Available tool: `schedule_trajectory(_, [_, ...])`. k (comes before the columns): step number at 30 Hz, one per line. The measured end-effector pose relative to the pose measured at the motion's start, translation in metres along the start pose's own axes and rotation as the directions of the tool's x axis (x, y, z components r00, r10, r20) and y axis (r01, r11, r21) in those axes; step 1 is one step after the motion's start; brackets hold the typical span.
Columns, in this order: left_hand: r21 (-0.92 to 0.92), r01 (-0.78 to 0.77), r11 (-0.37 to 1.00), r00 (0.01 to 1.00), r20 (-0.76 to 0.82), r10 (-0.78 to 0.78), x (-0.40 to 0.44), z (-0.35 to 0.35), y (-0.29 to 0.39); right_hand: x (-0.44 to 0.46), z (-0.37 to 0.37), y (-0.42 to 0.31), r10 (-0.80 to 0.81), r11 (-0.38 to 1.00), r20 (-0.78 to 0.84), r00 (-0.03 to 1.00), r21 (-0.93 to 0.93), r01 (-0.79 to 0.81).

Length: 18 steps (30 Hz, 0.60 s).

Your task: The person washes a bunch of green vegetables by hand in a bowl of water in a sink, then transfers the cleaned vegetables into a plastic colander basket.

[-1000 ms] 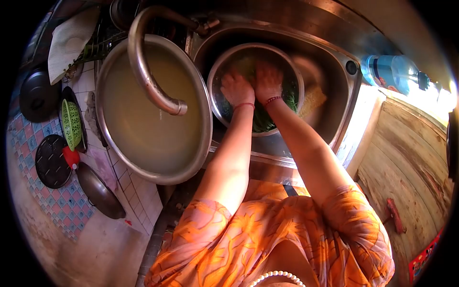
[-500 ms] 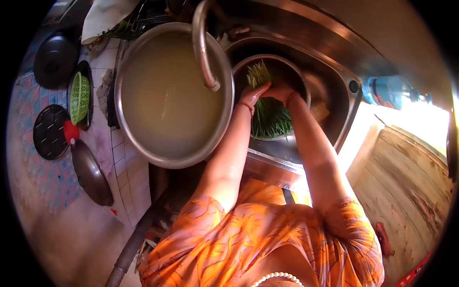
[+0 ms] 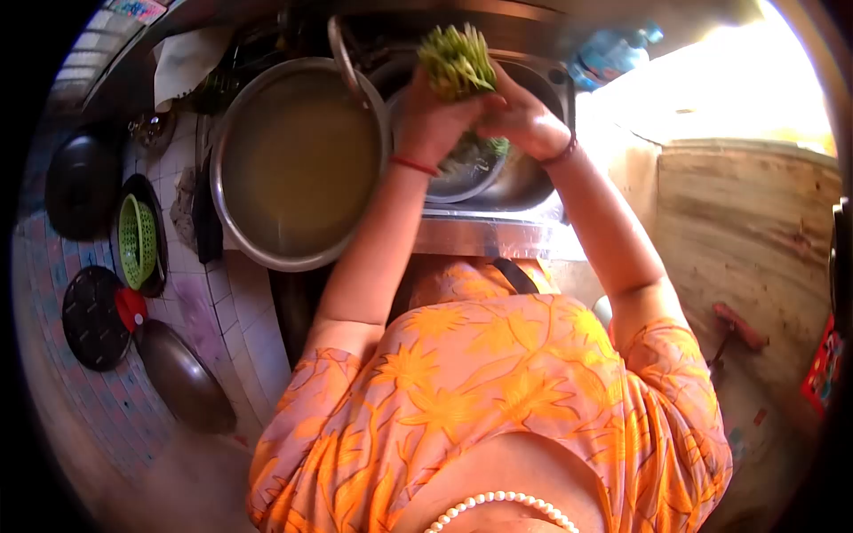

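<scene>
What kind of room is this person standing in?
Most likely a home kitchen: there's a metal sink with a curved tap, and a green strainer among dark pans off to the left.

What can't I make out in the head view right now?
All head view:
Middle of the greens: hidden by left hand and right hand.
Sink basin contents: partly behind hands, blurred.
Large basin bottom: under cloudy water.
Bottle label: blurred.
Red patterned item: far side lost at dark right edge.
</scene>
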<state>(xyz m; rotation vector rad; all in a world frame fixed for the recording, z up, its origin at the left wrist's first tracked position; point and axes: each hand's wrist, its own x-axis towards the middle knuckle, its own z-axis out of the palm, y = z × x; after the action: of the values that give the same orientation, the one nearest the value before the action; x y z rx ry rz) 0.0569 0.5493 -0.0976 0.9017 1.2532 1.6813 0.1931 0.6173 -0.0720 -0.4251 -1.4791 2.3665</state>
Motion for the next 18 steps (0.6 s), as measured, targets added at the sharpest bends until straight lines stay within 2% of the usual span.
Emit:
schedule_trajectory(1, [0.062, -0.067, 0.996, 0.996, 0.071, 0.062, 0.004, -0.001, 0.022, 0.001, 0.002, -0.008, -0.024, 0.988, 0.055, 0.998, 0.156, 0.016])
schedule_trajectory(2, [0.055, -0.160, 0.986, 0.986, 0.060, 0.156, 0.008, 0.001, 0.034, 0.002, 0.004, -0.019, -0.049, 0.993, 0.071, 0.996, 0.114, 0.041])
schedule_trajectory(3, [0.050, -0.253, 0.966, 0.967, 0.045, 0.251, 0.011, 0.003, 0.042, 0.006, 0.014, -0.032, -0.201, 0.979, 0.142, 0.969, 0.034, 0.199])
schedule_trajectory(4, [0.122, -0.279, 0.953, 0.960, 0.026, 0.278, 0.012, 0.002, 0.046, 0.002, 0.032, -0.056, -0.146, 0.976, 0.101, 0.984, 0.177, 0.126])
schedule_trajectory(6, [0.270, -0.320, 0.908, 0.941, -0.019, 0.338, 0.012, -0.002, 0.051, -0.005, 0.048, -0.073, -0.207, 0.940, 0.101, 0.973, 0.296, 0.169])
schedule_trajectory(8, [0.279, -0.403, 0.872, 0.904, -0.027, 0.427, 0.011, 0.000, 0.064, -0.004, 0.048, -0.076, -0.437, 0.884, 0.169, 0.883, 0.264, 0.386])
schedule_trajectory(9, [0.288, -0.441, 0.850, 0.882, -0.035, 0.469, 0.011, -0.001, 0.068, -0.003, 0.032, -0.065, -0.409, 0.877, 0.077, 0.909, 0.307, 0.369])
schedule_trajectory(12, [0.078, -0.372, 0.925, 0.924, -0.067, 0.377, 0.009, -0.012, 0.073, -0.006, -0.051, 0.016, -0.232, 0.848, -0.233, 0.944, 0.427, 0.314])
schedule_trajectory(13, [0.012, -0.350, 0.936, 0.934, -0.068, 0.350, 0.008, -0.014, 0.077, -0.014, -0.066, 0.040, -0.091, 0.900, -0.348, 0.933, 0.372, 0.227])
schedule_trajectory(14, [0.028, -0.346, 0.938, 0.934, -0.085, 0.347, 0.005, -0.014, 0.080, -0.024, -0.084, 0.069, 0.042, 0.936, -0.465, 0.884, 0.328, 0.128])
schedule_trajectory(15, [0.016, -0.335, 0.942, 0.936, -0.114, 0.334, 0.002, -0.013, 0.083, -0.026, -0.123, 0.123, 0.141, 0.942, -0.515, 0.846, 0.333, 0.045])
schedule_trajectory(16, [0.002, -0.332, 0.943, 0.934, -0.141, 0.329, -0.001, -0.012, 0.087, -0.034, -0.121, 0.136, 0.300, 0.951, -0.720, 0.625, 0.176, -0.254])
schedule_trajectory(17, [-0.015, -0.331, 0.944, 0.931, -0.170, 0.323, -0.001, -0.010, 0.090, -0.039, -0.134, 0.161, 0.332, 0.883, -0.793, 0.511, 0.070, -0.464])
schedule_trajectory(18, [0.002, -0.380, 0.925, 0.915, -0.147, 0.376, 0.000, -0.015, 0.088, -0.044, -0.152, 0.189, 0.292, 0.732, -0.824, 0.485, -0.134, -0.668])
